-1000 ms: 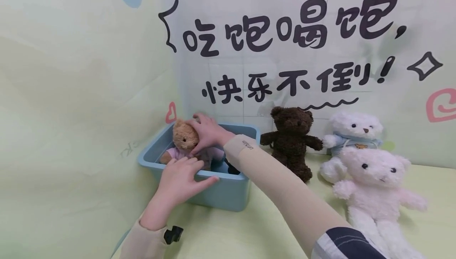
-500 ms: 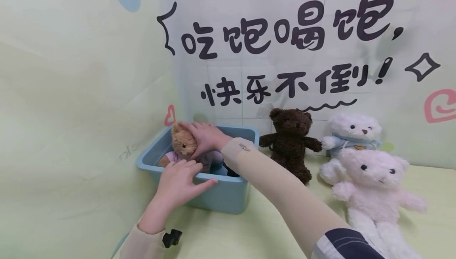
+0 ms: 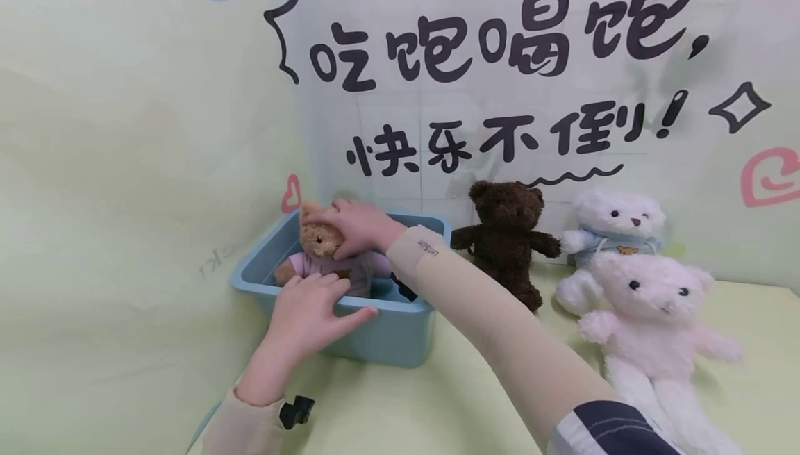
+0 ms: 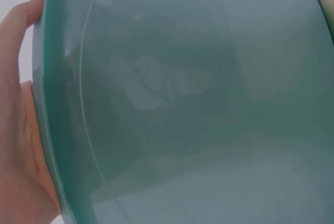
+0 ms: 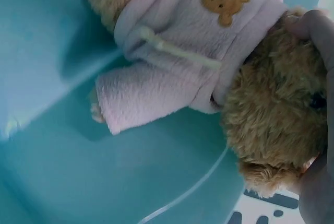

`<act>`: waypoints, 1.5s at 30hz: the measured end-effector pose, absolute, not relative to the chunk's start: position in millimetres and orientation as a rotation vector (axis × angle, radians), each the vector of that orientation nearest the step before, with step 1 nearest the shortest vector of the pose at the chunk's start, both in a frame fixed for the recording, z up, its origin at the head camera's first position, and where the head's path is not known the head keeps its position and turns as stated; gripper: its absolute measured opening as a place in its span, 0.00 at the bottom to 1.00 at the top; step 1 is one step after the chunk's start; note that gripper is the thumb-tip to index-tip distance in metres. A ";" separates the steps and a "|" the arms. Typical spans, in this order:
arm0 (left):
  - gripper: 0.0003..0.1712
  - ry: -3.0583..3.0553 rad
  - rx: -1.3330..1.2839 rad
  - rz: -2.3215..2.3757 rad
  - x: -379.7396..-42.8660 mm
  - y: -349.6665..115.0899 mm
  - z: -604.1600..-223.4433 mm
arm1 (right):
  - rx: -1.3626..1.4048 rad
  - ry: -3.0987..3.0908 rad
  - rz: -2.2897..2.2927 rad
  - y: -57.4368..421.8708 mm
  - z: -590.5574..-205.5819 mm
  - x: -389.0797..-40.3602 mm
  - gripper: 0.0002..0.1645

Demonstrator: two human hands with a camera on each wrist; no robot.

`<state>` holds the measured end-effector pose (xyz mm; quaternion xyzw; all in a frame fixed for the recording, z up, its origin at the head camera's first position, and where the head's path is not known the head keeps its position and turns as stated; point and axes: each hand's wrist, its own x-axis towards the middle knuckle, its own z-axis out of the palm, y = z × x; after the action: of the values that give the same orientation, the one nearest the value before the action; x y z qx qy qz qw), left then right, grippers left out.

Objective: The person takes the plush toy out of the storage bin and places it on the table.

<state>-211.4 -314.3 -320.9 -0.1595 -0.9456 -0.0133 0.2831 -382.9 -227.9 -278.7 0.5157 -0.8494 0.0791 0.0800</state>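
A light-brown teddy bear [image 3: 319, 241] in a pale pink hooded top sits inside a blue plastic bin [image 3: 390, 337]. My right hand [image 3: 361, 226] grips the bear's head from above, thumb across the face. In the right wrist view, the bear's hooded top [image 5: 175, 72] has a drawstring and a small bear-face patch [image 5: 224, 3]; its legs are out of view there. My left hand [image 3: 306, 316] holds the bin's front rim, fingers bent over it and thumb along the outside. The bin's smooth wall [image 4: 182, 104] fills the left wrist view.
To the right of the bin stands a dark brown teddy bear [image 3: 507, 233]. Beyond it sit a white bear [image 3: 619, 215] in a blue top and a pale pink bear [image 3: 656, 316] nearer the front. A printed wall [image 3: 387, 114] rises behind the pale table [image 3: 400, 406].
With the right hand on it, the bear's head dips, then rises slightly, and more of its pink top shows now. The left hand stays at the bin's rim. The head view shifts a little.
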 end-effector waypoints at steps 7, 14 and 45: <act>0.28 -2.511 -0.447 -0.029 -211.7 -315.0 -316.2 | 1.567 -2.486 0.264 -217.1 -255.2 -384.0 0.47; 0.28 -2.500 -0.453 -0.033 -212.0 -314.9 -311.9 | 1.609 -2.280 0.246 -209.4 -233.9 -388.6 0.46; 0.29 -2.581 -0.421 -0.042 -208.9 -312.9 -319.0 | 1.406 -2.123 0.255 -135.2 -136.6 -377.7 0.47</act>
<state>-208.9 -312.9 -319.0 -0.1553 -0.9530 -0.0156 0.2599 -377.7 -135.2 -136.6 0.5263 -0.7946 0.0954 0.2871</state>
